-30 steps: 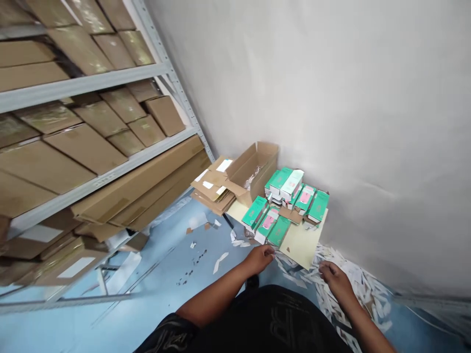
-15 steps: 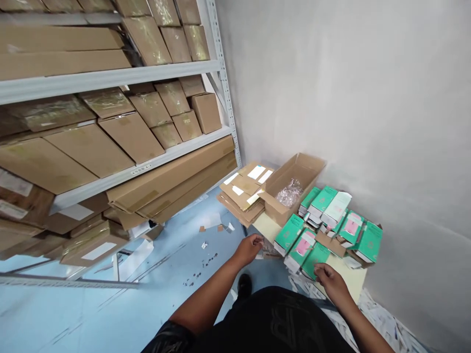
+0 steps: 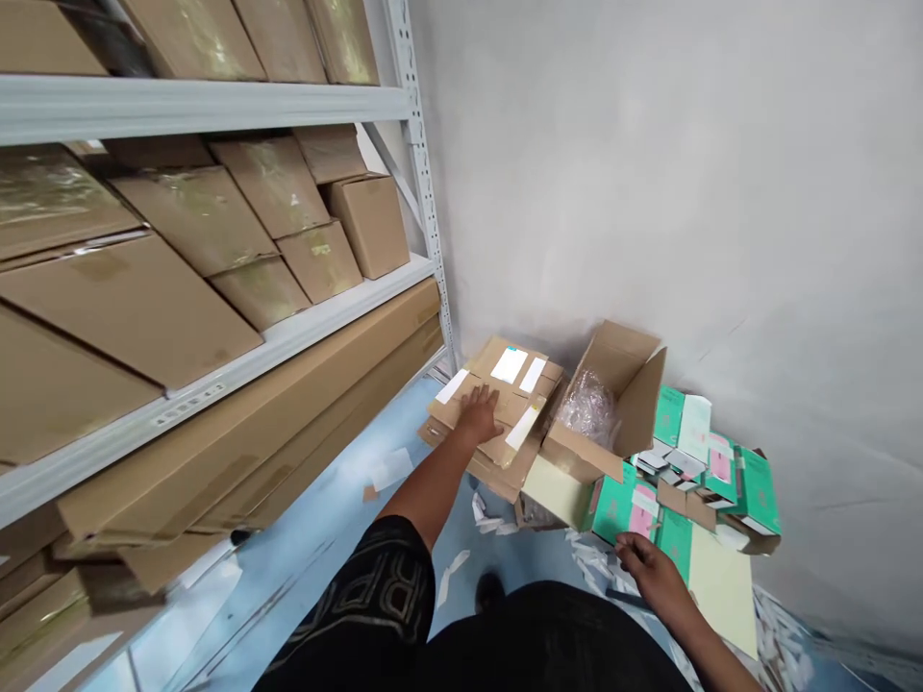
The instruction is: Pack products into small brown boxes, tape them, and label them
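My left hand [image 3: 479,415] lies flat with its fingers spread on the stack of flat cardboard pieces [image 3: 497,408], whose top piece carries white labels. In front of the green boxes [image 3: 612,505], my right hand [image 3: 653,569] is closed, thumb and fingertips together. Whether anything is pinched there I cannot make out. Some green boxes bear pink labels, and several more green boxes [image 3: 759,485] are grouped at the right. Between the stack and the green boxes stands an open carton [image 3: 641,404] with clear plastic wrap [image 3: 589,411] inside.
A metal shelf rack [image 3: 303,322] full of brown cartons fills the left side. A grey wall [image 3: 649,173] rises behind the pale table top [image 3: 725,586]. White paper scraps [image 3: 783,625] lie on the blue floor [image 3: 288,567], some below the table's edge.
My left hand has moved forward from beside the table's edge onto the cardboard stack and spread open. The open carton has shifted and turned beside the stack. My right hand stays near the green boxes.
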Demonstrator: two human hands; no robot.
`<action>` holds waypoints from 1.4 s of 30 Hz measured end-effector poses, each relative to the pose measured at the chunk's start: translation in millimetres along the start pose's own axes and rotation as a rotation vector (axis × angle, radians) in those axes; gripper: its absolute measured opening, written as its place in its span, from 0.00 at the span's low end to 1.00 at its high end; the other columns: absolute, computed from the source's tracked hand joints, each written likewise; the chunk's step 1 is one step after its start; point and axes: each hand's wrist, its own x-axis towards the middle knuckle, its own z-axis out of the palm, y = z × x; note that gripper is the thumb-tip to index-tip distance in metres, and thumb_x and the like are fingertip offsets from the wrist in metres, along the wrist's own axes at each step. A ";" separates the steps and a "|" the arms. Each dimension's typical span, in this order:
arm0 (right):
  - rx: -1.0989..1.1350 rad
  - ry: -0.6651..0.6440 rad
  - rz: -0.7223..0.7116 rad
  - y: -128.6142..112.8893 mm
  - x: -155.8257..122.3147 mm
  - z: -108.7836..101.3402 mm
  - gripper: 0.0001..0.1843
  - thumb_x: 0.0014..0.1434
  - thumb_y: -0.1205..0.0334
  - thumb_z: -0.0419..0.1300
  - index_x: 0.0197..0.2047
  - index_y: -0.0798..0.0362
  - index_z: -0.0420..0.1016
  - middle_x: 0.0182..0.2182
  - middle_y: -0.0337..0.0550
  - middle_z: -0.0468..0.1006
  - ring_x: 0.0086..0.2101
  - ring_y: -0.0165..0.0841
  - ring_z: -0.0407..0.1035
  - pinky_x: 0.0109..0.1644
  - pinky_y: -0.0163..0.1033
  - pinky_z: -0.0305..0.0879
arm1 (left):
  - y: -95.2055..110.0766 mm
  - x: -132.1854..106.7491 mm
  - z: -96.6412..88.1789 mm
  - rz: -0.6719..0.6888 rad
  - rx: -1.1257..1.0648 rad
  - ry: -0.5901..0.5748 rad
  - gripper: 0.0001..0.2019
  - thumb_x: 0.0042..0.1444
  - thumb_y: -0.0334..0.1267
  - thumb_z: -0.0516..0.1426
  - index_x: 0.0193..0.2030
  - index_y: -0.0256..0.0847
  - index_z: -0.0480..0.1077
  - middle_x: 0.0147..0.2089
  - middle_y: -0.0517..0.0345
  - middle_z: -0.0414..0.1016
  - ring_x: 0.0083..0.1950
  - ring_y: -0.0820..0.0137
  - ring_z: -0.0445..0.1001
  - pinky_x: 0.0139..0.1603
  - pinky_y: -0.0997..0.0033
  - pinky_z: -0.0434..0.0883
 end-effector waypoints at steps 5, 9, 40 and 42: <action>-0.042 0.061 0.113 9.3 -9.5 1.4 0.24 0.54 0.35 0.58 0.35 0.48 0.77 0.30 0.41 0.80 0.33 0.41 0.76 0.40 0.42 0.72 | -1.0 28.0 28.1 0.050 0.021 0.048 0.49 0.54 0.61 0.61 0.77 0.40 0.49 0.79 0.38 0.46 0.78 0.44 0.45 0.74 0.38 0.42; -0.102 0.088 0.139 8.6 -13.9 7.2 0.24 0.55 0.35 0.57 0.36 0.48 0.77 0.29 0.39 0.80 0.33 0.40 0.75 0.41 0.41 0.70 | -2.4 34.4 25.8 0.187 0.106 0.102 0.42 0.59 0.58 0.58 0.73 0.32 0.57 0.71 0.27 0.60 0.72 0.39 0.58 0.70 0.41 0.54; 0.246 0.590 -0.303 -77.3 -34.7 -88.9 0.34 0.60 0.43 0.64 0.66 0.46 0.67 0.63 0.52 0.72 0.60 0.46 0.68 0.65 0.55 0.65 | 91.3 -154.3 -126.5 0.295 -0.925 0.323 0.18 0.63 0.46 0.50 0.47 0.38 0.76 0.42 0.53 0.81 0.44 0.61 0.77 0.48 0.65 0.75; 0.324 0.562 -0.352 -78.5 -43.0 -112.6 0.39 0.58 0.42 0.66 0.69 0.44 0.62 0.65 0.51 0.70 0.62 0.46 0.67 0.67 0.56 0.62 | 122.2 -159.1 -123.8 0.367 -0.912 0.186 0.20 0.62 0.48 0.50 0.49 0.38 0.77 0.44 0.52 0.81 0.45 0.60 0.78 0.50 0.63 0.75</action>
